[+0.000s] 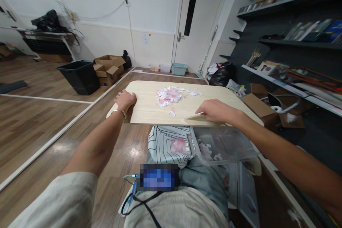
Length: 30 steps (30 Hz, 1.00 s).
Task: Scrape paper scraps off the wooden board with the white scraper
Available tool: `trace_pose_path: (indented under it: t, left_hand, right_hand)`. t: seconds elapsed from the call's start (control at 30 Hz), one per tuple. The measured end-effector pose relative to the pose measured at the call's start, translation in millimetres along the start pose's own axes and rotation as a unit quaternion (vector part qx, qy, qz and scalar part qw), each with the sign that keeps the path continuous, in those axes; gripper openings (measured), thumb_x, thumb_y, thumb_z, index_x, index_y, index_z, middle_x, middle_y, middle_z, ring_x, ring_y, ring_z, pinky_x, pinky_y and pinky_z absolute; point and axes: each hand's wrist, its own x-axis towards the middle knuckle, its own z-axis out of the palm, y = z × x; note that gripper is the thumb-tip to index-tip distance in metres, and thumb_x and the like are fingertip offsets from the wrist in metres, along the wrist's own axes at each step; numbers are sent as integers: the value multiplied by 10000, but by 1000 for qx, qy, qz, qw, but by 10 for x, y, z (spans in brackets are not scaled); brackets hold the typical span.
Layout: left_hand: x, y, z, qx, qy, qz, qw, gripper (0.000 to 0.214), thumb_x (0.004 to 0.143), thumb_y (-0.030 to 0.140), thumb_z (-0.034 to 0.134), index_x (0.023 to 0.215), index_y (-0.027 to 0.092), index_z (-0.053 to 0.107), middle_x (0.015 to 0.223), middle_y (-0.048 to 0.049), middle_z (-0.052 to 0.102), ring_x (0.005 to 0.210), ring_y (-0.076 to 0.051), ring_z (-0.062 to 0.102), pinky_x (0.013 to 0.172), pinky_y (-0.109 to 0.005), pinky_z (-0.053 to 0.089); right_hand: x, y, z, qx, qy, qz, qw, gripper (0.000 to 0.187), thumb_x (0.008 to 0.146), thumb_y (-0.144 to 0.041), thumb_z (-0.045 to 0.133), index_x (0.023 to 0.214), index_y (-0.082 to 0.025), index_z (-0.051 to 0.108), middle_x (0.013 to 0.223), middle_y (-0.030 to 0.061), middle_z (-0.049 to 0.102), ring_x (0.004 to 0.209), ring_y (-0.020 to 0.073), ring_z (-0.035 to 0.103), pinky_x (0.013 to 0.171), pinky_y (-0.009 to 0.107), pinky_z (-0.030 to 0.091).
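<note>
My left hand grips the left edge of a small pale wooden table, its thumb over the top. Pinched in my right hand is a thin, flat, pale piece like a card or scraper, held low against the tabletop near the front edge. A heap of white paper scraps, with pinkish patches among them, lies toward the back of the table. A few scraps sit apart, closer to me. The fingertips under the flat piece are hidden.
Below the front edge, a clear plastic bin holds white scraps, beside a line-patterned cloth on my lap. A phone hangs at my waist. Beyond stand a black bin, cardboard boxes and, at right, shelves.
</note>
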Motion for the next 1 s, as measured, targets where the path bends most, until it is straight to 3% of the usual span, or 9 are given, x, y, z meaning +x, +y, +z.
trace_pose_path:
  t: [0.43,0.57,0.73,1.0]
  left_hand:
    - [46,-30,68,-2,15,0,1000,730,1052,475,509,1618,22,590,1637,-392,612,1541,-514,599,1247,-655,480]
    - [48,-23,66,0,11,-4,1000,746,1052,472,514,1633,8,573,1650,-393,602,1561,-515,582,1262,-654,466]
    - [68,-27,80,1,15,-1,1000,757,1049,477,509,1633,-1,568,1652,-396,601,1557,-520,582,1262,-663,459]
    - [97,-52,97,2,15,5,1000,748,1044,484,505,1622,14,577,1639,-399,609,1533,-516,602,1245,-664,471]
  right_hand:
    - [-74,-44,-11,11,-50,-9,999,505,893,-25,629,1248,-204,940,1220,177,904,1164,326,825,879,331,497]
    - [-115,3,44,9,-38,2,999,541,878,-2,636,1270,-219,940,1229,173,906,1166,319,834,881,319,501]
    - [-176,98,156,19,-11,-37,999,525,864,-16,667,1230,-261,952,1222,140,914,1173,303,841,892,303,504]
    - [-183,156,169,16,-14,-40,999,513,867,-22,657,1192,-284,956,1195,122,920,1146,293,846,873,307,494]
